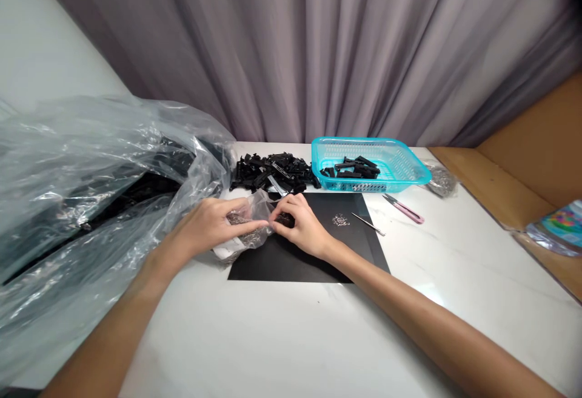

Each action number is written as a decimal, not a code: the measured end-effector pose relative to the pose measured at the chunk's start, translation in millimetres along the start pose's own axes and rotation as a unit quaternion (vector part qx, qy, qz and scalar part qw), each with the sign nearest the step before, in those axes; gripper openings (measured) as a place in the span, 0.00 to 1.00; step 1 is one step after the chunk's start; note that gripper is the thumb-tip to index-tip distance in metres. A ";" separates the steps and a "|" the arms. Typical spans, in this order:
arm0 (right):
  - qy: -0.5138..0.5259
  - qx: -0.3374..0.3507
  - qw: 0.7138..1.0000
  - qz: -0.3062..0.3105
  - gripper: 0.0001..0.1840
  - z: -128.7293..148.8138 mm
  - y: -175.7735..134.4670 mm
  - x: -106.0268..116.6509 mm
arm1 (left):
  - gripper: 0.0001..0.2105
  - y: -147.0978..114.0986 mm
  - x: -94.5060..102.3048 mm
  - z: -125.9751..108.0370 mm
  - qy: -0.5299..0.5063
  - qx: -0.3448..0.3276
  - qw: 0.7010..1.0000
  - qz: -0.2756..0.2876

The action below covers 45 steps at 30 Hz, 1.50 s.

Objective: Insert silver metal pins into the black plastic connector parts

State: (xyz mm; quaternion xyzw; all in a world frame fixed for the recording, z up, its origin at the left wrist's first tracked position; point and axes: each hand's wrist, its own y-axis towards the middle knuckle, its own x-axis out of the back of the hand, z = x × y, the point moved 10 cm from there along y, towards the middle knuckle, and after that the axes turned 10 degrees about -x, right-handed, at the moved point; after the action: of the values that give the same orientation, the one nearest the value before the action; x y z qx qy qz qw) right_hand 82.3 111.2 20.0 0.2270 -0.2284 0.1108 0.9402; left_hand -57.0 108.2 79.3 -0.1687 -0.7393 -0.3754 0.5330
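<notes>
A small clear plastic bag (254, 234) full of fine metal bits, too small to name, lies over the left part of a black sheet (318, 267). My left hand (213, 223) is wrapped round the bag's left side. From the other side, my right hand (302, 222) has its thumb and fingers pinched at the bag's edge, its fingertips meeting my left thumb. On the sheet to the right sits a little heap of tiny silvery pieces (341, 221). Metal tweezers (368, 224) lie across the sheet's right edge.
Behind the sheet are a pile of black plastic parts (284, 170) and a blue basket (404, 173) holding more. A pink-handled cutter (404, 209), another filled bag (441, 181) and a cardboard box (482, 185) are at right. Large clear plastic sheeting (113, 143) covers the left.
</notes>
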 end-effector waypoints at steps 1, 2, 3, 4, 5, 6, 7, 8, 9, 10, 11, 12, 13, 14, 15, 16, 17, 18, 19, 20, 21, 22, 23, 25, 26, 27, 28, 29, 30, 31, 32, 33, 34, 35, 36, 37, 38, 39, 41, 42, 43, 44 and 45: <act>0.002 -0.006 1.000 -0.010 0.03 -0.7 0.2 2.4 | 0.21 0.1 0.8 -0.2 0.003 -0.005 1.000 -0.004; 0.004 -0.009 1.000 -0.014 0.02 -0.9 0.3 3.4 | 0.21 0.2 1.3 -0.2 0.004 -0.008 1.000 -0.006; 0.008 -0.008 1.000 -0.011 0.01 -0.6 0.2 2.8 | 0.22 0.3 1.2 -0.2 0.003 -0.010 1.000 -0.007; 0.011 -0.003 1.000 -0.002 0.02 0.2 0.1 1.0 | 0.22 0.3 0.8 -0.2 0.001 -0.012 1.000 -0.005; 0.014 0.003 1.000 0.010 0.05 1.1 -0.2 -1.5 | 0.22 0.4 0.2 -0.6 -0.001 -0.013 1.000 -0.003; 0.016 0.010 1.000 0.022 0.08 1.8 -0.5 -4.3 | 0.23 0.4 -0.3 -1.4 -0.003 -0.015 1.000 -0.003; 0.017 0.017 0.999 0.034 0.10 2.2 -0.7 -7.1 | 0.23 0.4 -0.4 -2.5 -0.004 -0.017 1.000 -0.005; 0.018 0.023 0.999 0.043 0.12 2.4 -0.9 -9.3 | 0.24 0.3 -0.6 -3.9 -0.005 -0.019 1.000 -0.009; 0.017 0.030 0.998 0.049 0.13 2.8 -1.1 -11.0 | 0.24 0.3 -0.8 -5.4 -0.006 -0.020 1.000 -0.012; 0.016 0.039 0.998 0.055 0.13 3.5 -1.2 -12.4 | 0.25 0.3 -1.2 -6.8 -0.008 -0.020 1.000 -0.015; 0.016 0.047 0.997 0.061 0.12 4.5 -1.3 -13.4 | 0.25 0.2 -1.7 -8.1 -0.010 -0.021 1.000 -0.018; 0.015 0.054 0.996 0.067 0.10 5.5 -1.5 -14.3 | 0.24 0.2 -2.2 -9.0 -0.013 -0.021 0.999 -0.020; 0.014 0.059 0.996 0.072 0.09 6.5 -1.6 -15.1 | 0.24 0.1 -2.4 -9.9 -0.017 -0.023 0.999 -0.023; 0.011 0.062 0.995 0.077 0.08 7.3 -1.8 -15.8 | 0.23 -0.1 -2.3 -10.2 -0.022 -0.024 0.999 -0.026; 0.006 0.063 0.995 0.082 0.07 8.1 -2.2 -16.6 | 0.23 -0.4 -2.0 -10.2 -0.026 -0.026 0.999 -0.029; -0.001 0.063 0.994 0.085 0.07 8.9 -2.7 -17.2 | 0.22 -0.7 -1.8 -9.8 -0.030 -0.027 0.999 -0.030; -0.010 0.064 0.994 0.084 0.07 10.2 -3.4 -17.3 | 0.22 -1.0 -1.6 -9.0 -0.030 -0.028 0.999 -0.031; -0.022 0.067 0.994 0.079 0.07 12.1 -4.5 -16.7 | 0.22 -1.4 -1.3 -8.1 -0.027 -0.029 0.999 -0.032; -0.035 0.073 0.994 0.070 0.06 14.8 -5.7 -15.5 | 0.22 -1.7 -0.9 -7.2 -0.022 -0.031 0.999 -0.031; -0.050 0.081 0.994 0.057 0.05 17.9 -7.1 -13.9 | 0.21 -1.9 -0.3 -6.5 -0.014 -0.032 0.999 -0.032; -0.063 0.089 0.993 0.042 0.04 21.2 -8.4 -11.8 | 0.21 -1.9 0.5 -6.1 -0.005 -0.035 0.999 -0.034; -0.074 0.096 0.992 0.025 0.04 24.2 -9.5 -9.3 | 0.20 -1.9 1.2 -5.9 0.003 -0.036 0.999 -0.034; -0.081 0.101 0.992 0.008 0.03 26.6 -10.3 -6.9 | 0.20 -1.8 1.8 -5.8 0.011 -0.037 0.999 -0.034; -0.084 0.105 0.991 -0.017 0.03 29.2 -11.0 -3.0 | 0.21 -1.6 3.1 -5.4 0.024 -0.035 0.999 -0.034; -0.085 0.104 0.991 -0.022 0.02 29.0 -10.9 -2.4 | 0.21 -1.5 3.7 -5.4 0.027 -0.034 0.999 -0.034; -0.088 0.101 0.991 -0.023 0.02 28.2 -10.7 -3.0 | 0.21 -1.4 4.2 -5.3 0.028 -0.032 0.999 -0.033; -0.097 0.098 0.990 -0.020 0.02 26.9 -10.5 -4.7 | 0.21 -1.4 4.9 -5.3 0.028 -0.032 0.999 -0.033; -0.112 0.097 0.989 -0.016 0.03 25.8 -10.7 -6.8 | 0.21 -1.4 5.8 -5.3 0.028 -0.033 0.998 -0.034; -0.132 0.098 0.986 -0.015 0.05 25.2 -11.3 -8.8 | 0.21 -1.5 6.8 -5.0 0.028 -0.034 0.998 -0.035; -0.155 0.103 0.982 -0.015 0.07 25.2 -12.1 -10.7 | 0.21 -1.6 7.9 -4.3 0.029 -0.034 0.998 -0.036; -0.178 0.111 0.978 -0.017 0.09 25.9 -13.2 -12.2 | 0.21 -1.8 9.1 -2.9 0.030 -0.031 0.998 -0.038; -0.198 0.120 0.973 -0.019 0.11 27.0 -14.3 -13.6 | 0.22 -2.0 10.4 -1.2 0.030 -0.027 0.998 -0.041; -0.213 0.126 0.969 -0.021 0.12 28.0 -15.1 -14.4 | 0.22 -2.1 11.0 0.8 0.031 -0.021 0.998 -0.040; -0.220 0.129 0.967 -0.021 0.12 28.7 -15.4 -14.7 | 0.22 -2.2 11.5 2.9 0.032 -0.014 0.999 -0.040; -0.220 0.129 0.967 -0.019 0.12 29.2 -15.2 -14.5 | 0.22 -2.2 11.8 4.4 0.032 -0.010 0.999 -0.040; -0.214 0.126 0.968 -0.017 0.13 29.4 -14.7 -13.9 | 0.23 -2.1 12.0 5.3 0.033 -0.007 0.999 -0.041; -0.203 0.122 0.971 -0.015 0.12 29.6 -14.0 -12.7 | 0.23 -1.9 12.3 5.5 0.035 -0.007 0.998 -0.042; -0.189 0.116 0.975 -0.013 0.12 29.5 -13.3 -11.3 | 0.23 -1.8 12.7 5.3 0.035 -0.008 0.998 -0.045; -0.154 0.107 0.982 -0.014 0.11 28.8 -12.3 -7.7 | 0.24 -2.2 13.5 6.0 0.031 -0.003 0.998 -0.050; -0.134 0.104 0.985 -0.017 0.11 28.2 -12.1 -5.6 | 0.24 -2.6 13.4 7.6 0.026 0.007 0.998 -0.049; -0.113 0.102 0.988 -0.021 0.10 27.4 -12.0 -3.5 | 0.23 -3.2 13.6 9.6 0.019 0.021 0.998 -0.050; -0.092 0.101 0.990 -0.026 0.10 26.4 -12.1 -1.3 | 0.23 -3.9 13.8 11.9 0.009 0.036 0.998 -0.049; -0.072 0.099 0.992 -0.032 0.10 25.2 -12.1 0.8 | 0.23 -4.6 14.0 14.2 -0.003 0.053 0.997 -0.049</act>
State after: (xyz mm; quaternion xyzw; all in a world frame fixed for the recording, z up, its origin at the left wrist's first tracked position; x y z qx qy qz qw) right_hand 77.3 88.7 35.8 0.3334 -0.2764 0.0861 0.8972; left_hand -74.6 113.5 88.3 -0.1052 -0.7671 -0.3610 0.5198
